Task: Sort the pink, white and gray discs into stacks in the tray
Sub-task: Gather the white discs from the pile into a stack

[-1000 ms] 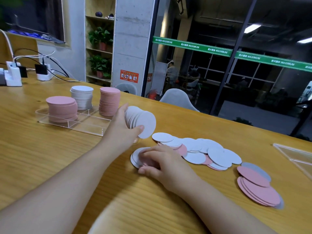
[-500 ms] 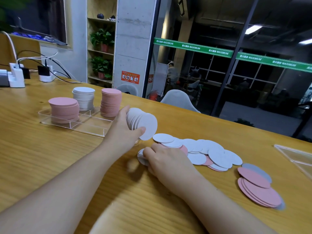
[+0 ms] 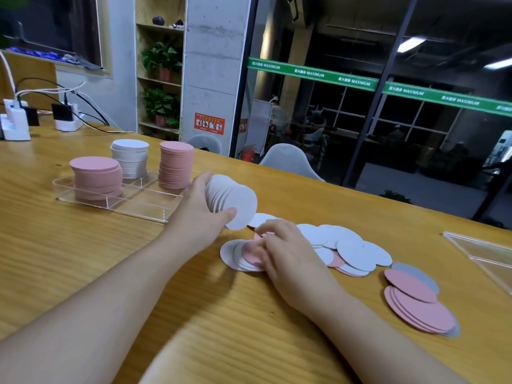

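Note:
My left hand (image 3: 198, 214) grips a fanned bunch of white discs (image 3: 235, 202) above the table, just right of the clear tray (image 3: 133, 206). The tray holds two pink stacks (image 3: 97, 178) (image 3: 176, 169) and one white stack (image 3: 130, 157). My right hand (image 3: 285, 252) rests fingers-down on a small pile of white and pink discs (image 3: 235, 254) on the table, touching a pink one. A spread of loose white and pink discs (image 3: 352, 252) lies to its right. Further right sits a pile of pink discs over gray ones (image 3: 418, 303).
A second clear tray (image 3: 482, 252) pokes in at the right edge. White chargers and cables (image 3: 16, 120) sit at the table's far left corner. Gray chairs (image 3: 288, 162) stand behind the far edge of the wooden table (image 3: 83, 259).
My right hand has slid up and right over the small pile, uncovering a pink disc among the white ones. My left hand keeps the same white bunch, barely moving.

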`<state>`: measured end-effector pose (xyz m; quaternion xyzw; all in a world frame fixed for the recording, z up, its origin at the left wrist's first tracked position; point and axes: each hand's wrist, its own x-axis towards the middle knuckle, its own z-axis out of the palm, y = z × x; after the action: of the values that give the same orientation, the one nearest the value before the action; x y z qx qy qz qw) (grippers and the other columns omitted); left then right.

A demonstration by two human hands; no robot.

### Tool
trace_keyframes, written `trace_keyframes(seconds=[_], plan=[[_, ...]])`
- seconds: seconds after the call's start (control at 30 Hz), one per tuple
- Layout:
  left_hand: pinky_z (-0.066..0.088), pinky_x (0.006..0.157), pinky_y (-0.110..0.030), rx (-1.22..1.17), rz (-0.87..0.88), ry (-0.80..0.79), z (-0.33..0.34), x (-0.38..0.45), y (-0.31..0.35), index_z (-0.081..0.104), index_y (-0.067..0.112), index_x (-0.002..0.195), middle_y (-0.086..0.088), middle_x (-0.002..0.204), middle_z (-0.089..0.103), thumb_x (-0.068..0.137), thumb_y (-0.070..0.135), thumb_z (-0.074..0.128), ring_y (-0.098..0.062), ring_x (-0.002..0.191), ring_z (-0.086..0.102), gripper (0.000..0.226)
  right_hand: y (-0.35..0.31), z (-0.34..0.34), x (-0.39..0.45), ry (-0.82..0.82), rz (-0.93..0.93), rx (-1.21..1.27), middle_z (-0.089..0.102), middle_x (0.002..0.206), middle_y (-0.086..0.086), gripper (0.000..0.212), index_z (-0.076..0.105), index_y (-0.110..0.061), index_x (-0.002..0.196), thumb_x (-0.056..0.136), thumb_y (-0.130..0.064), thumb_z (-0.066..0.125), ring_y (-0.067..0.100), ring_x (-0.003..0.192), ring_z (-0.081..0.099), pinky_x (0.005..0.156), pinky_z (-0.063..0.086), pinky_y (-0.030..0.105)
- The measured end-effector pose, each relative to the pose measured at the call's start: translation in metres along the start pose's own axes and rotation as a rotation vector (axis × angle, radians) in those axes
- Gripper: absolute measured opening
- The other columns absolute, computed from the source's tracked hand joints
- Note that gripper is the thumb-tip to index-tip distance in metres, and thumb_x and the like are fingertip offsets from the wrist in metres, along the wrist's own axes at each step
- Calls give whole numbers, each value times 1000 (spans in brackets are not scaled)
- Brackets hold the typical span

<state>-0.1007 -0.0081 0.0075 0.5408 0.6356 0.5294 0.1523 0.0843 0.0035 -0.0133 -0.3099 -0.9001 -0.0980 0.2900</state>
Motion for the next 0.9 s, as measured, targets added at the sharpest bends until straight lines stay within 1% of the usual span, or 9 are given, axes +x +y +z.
trace_keyframes(seconds=[0.07,0.13,0.23,0.4,0.5,0.57,0.7,0.8,0.9], plan=[[28,111,-42,16,3,-5,1,-1,0,24,30,145,3,146,35,77,25,73,-15,134,33,84,-3,-4,-3,-171,-24,41,52,127,-2,39,61,-16,95,87,-47,38,17,121,40,99,30,27],[28,111,-42,25,4,-8,2,-1,1,23,30,145,3,146,35,77,25,73,-15,134,33,84,-2,-5,-2,-254,-27,63,50,126,-9,44,59,-20,96,82,-58,42,13,118,36,93,25,22],[29,111,-42,18,-5,-14,1,-1,2,23,31,145,3,146,35,78,25,72,-16,134,33,83,-2,-8,6,-323,38,189,54,91,-6,22,50,-19,78,87,-38,59,16,90,45,78,40,32],[30,111,-43,19,-5,-18,0,-3,2,23,32,145,3,146,35,78,24,73,-17,134,33,84,-6,-14,13,-309,-49,-46,56,87,1,10,55,-14,89,94,-20,48,23,81,53,68,40,36],[30,111,-43,8,-10,-16,1,-2,0,24,32,145,4,145,37,77,24,73,-16,133,34,84,-11,-9,11,-279,-93,-210,49,60,0,26,46,-16,69,70,-5,70,19,48,38,40,14,26],[31,110,-43,8,-8,-12,1,-2,0,24,33,144,4,144,37,77,24,74,-17,132,35,84,-12,-9,11,-235,-83,-225,56,64,2,28,44,-17,70,72,-6,69,19,49,31,41,9,25],[32,109,-42,-5,-7,-21,1,-2,-1,24,34,144,4,143,37,77,24,74,-17,130,37,84,1,-26,5,-234,44,-96,54,103,1,10,46,-16,98,97,-15,36,26,84,51,68,37,35],[37,106,-44,-21,1,-47,2,-3,-1,25,36,142,5,142,37,76,24,74,-18,127,41,84,12,-37,7,-78,147,81,57,106,-1,12,58,-15,96,94,-16,46,23,93,53,79,45,36],[36,106,-36,-22,51,-101,4,-7,2,26,36,143,8,142,38,77,20,74,-15,128,40,83,24,-39,11,138,197,72,55,97,-3,14,67,-12,86,90,-17,54,17,91,45,77,37,26]])
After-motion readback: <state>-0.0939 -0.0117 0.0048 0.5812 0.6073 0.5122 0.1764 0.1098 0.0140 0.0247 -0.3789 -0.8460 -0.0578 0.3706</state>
